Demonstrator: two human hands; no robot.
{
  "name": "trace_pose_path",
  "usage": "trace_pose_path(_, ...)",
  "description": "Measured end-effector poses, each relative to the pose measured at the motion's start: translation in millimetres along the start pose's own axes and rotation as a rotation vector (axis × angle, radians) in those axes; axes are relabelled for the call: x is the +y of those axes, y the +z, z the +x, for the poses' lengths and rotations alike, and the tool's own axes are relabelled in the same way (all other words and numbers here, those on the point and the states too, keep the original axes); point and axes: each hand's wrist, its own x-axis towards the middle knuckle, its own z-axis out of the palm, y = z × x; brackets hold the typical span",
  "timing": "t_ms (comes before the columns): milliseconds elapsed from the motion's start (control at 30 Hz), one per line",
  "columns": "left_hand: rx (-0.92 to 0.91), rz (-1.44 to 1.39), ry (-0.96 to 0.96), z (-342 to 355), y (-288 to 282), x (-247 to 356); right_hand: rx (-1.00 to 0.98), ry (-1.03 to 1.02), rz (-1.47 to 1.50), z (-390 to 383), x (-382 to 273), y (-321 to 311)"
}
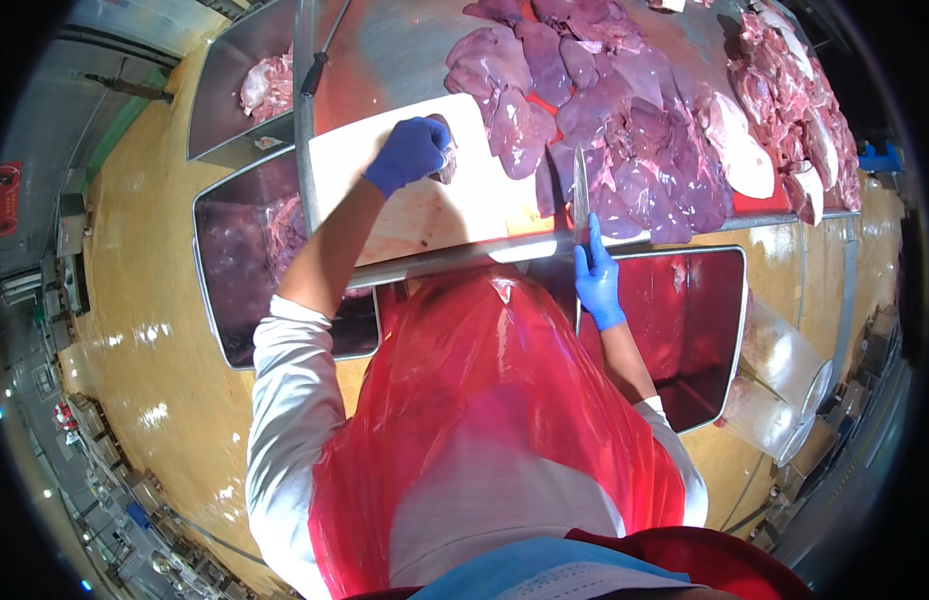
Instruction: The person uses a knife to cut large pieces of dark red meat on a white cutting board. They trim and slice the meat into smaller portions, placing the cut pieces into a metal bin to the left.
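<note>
My left hand (409, 156), in a blue glove, is closed over the white cutting board (369, 225). Its fingers grip a small dark piece of liver (448, 172), mostly covered by the glove. At the table's front edge, my right hand (598, 281), also gloved in blue, is closed round a knife (581, 190). The blade points up and away from me, and its handle is hidden in the hand. Just beyond the knife lies a big heap of glossy purple livers (634, 150), some reaching the board's right side.
Pale and red meat cuts (799, 110) are piled at the far right of the steel table (404, 50). Metal tubs stand below the edge, one at left (209, 270) and one at right (741, 330). A sharpening steel (313, 75) hangs at the table's left side.
</note>
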Motion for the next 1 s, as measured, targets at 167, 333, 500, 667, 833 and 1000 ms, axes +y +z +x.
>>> trace_pose_path(167,-0.177,0.076,0.162,-9.2,-67.1,57.4,0.001,-0.081,0.037,3.8,5.7,9.6)
trace_pose_path(333,-0.260,0.062,0.450,-2.2,-111.5,19.6,-0.019,-0.063,0.021,-1.1,-6.5,11.8)
trace_pose_path(500,0.286,-0.258,0.057,-21.2,-75.3,-130.1,0.017,-0.056,-0.039,-15.0,-17.4,13.8)
trace_pose_path(667,0.177,-0.109,-0.462,-44.3,5.7,-198.1,-0.066,0.069,-0.113,-24.5,-23.2,8.6)
trace_pose_path(833,0.349,-0.136,-0.572,-37.2,50.3,-146.6,-0.290,-0.018,-0.117,-9.3,-42.8,16.1)
trace_pose_path(1000,0.357,-0.217,-0.536,-44.7,55.9,-168.7,-0.564,-0.147,-0.438,38.1,-89.3,45.6)
